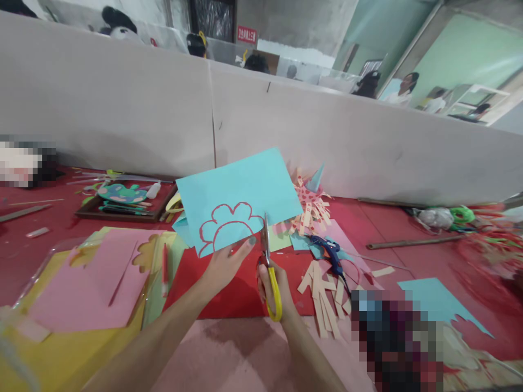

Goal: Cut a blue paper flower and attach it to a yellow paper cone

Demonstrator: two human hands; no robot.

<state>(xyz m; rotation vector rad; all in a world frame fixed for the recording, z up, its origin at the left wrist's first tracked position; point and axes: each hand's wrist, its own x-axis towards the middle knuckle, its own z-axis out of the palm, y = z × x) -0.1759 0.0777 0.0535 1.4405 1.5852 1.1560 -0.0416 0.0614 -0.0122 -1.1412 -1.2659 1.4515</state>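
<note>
Left hand [229,265] and right hand [273,280], centre of the frame: the left is closed on the lower edge of a light-blue sheet [241,179], and the right is wrapped around the handles of yellow-handled scissors [265,245]. The sheet is held tilted at mid-frame, with a scalloped flower outline [232,228] drawn in red on its lower part. The scissor blades are directed upward at the sheet's lower edge, beside the right end of the outline; whether paper is caught between them cannot be told. Beneath the hands, a red sheet [241,302] is seen. To its right, beige paper strips [321,299] are scattered below a blue glue gun [332,253], and a fringed pink object [312,193] is partly hidden behind the sheet. At left, a red marker [165,272] is placed beside a pink sheet [90,283] with scalloped cut-outs, laid over yellow paper [81,348]. Pens are held in a dark-rimmed tray [118,216] at the upper left. Across the upper frame, a pale partition [122,98] is extended.
</note>
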